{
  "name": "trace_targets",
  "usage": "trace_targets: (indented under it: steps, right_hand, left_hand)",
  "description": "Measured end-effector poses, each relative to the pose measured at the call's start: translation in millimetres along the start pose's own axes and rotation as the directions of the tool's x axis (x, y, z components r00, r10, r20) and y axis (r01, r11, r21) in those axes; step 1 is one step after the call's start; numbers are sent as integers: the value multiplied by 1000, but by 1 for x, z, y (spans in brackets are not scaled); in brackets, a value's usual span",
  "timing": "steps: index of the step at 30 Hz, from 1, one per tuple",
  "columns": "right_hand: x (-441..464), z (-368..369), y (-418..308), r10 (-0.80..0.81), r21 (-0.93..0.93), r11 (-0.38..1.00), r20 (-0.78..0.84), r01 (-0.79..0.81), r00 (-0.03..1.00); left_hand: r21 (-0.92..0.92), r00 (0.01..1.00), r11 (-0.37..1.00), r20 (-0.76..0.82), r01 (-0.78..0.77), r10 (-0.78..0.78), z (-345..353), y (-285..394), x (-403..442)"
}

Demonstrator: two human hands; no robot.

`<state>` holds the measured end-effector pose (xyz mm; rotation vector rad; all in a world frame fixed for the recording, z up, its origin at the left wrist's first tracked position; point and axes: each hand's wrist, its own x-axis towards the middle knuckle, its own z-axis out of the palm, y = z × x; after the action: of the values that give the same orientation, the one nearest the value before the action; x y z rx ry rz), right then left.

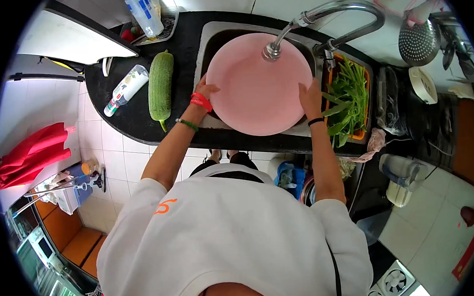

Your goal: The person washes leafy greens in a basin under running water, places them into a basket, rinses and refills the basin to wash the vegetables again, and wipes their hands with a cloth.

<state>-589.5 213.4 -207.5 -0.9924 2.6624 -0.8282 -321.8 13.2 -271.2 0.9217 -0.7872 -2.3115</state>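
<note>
A large round pink basin [253,89] rests over the steel sink [211,35], below the curved chrome faucet [360,6]. My left hand [205,91] grips its left rim, thumb on the inside and the other fingers hidden beneath. On the opposite rim, my right hand [311,97] holds on in the same way. The basin's inside looks plain pink, and the faucet's head hangs over its upper right part.
Left of the sink lie a long green gourd [161,88] and a labelled bottle [126,89] on the black counter [183,60]. An orange basket [369,89] of leafy greens [348,98] stands to the right. A skimmer [419,42] hangs at the upper right.
</note>
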Motion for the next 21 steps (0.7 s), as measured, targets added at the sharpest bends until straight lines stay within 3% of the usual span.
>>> trace_targets:
  steps: [2,4,5,7,8,10,12,14,15,17,18,19,21]
  right_hand:
    - [5,1,6,-10,-56,998,28,11,1000]
    - [22,-37,-26,-77,-51,995,80,81,994]
    - [30,-52,-37,-141,-41,988,122,147,982]
    - [48,-62,-26,-140,-102,983,105,150,985]
    - [52,-68,-18,-140,-159,975,86,153,986]
    - [43,-82,-7,-59,-237,967,162,97,985]
    - [22,-81,8,121,-133,986,147,-101,982]
    - [5,-71,9,149,-15,989,160,-149,976]
    - [-4,-60,11,184,98,974,181,-204,966]
    - [-18,-6,44,-29,272,962,135,-9,990]
    - [-20,23,56,68,259,960,171,-112,983]
    - [-25,52,61,87,409,903,124,-130,989]
    - [-21,50,33,53,400,913,73,-78,996]
  left_hand:
    - [-45,997,999,71,-22,25,-8,-8,14]
    - [196,999,980,-33,-13,20,-5,-17,29]
    - [192,999,981,-37,-8,16,0,-21,37]
    - [213,987,964,-42,162,-156,19,-26,50]
    - [211,986,963,-41,168,-163,29,-27,54]
    - [351,920,850,-142,393,-366,49,-21,62]
    - [337,906,843,-99,420,-412,46,-17,60]
    - [423,980,885,-57,195,-189,52,6,40]
    - [427,980,882,-62,198,-190,44,16,42]
    - [593,998,804,54,-53,25,22,41,51]
    - [594,998,802,60,-64,35,13,51,54]
    - [659,991,741,59,-130,122,3,59,55]
    - [723,968,664,30,-192,248,-1,64,51]
